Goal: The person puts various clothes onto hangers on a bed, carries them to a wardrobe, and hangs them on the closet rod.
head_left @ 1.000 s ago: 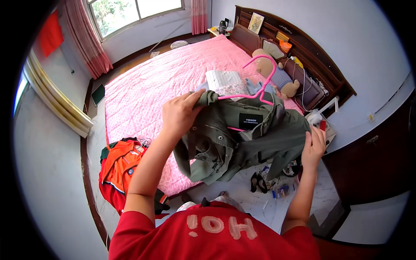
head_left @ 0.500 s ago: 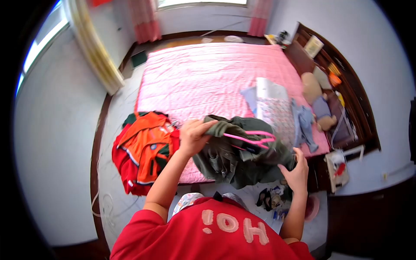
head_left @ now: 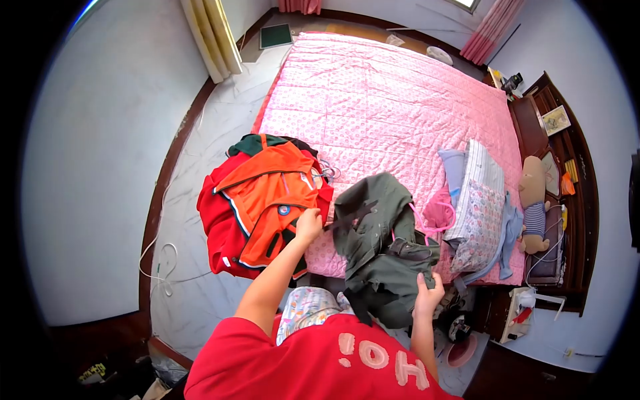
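The green jacket lay at the near edge of the pink bed, and its near part reached past this edge, toward the person. The right hand was at the near right part of the jacket, with thumb and fingers clamped on its cloth. The left hand was to the left of the jacket, in front of the orange jacket. Its fingers were together, close to the end of a dark strap, but I cannot tell if they pinched it. A pink hanger showed at the right side of the green jacket, just beside a folded patterned cloth. Farther right, a stuffed toy lay along the headboard.
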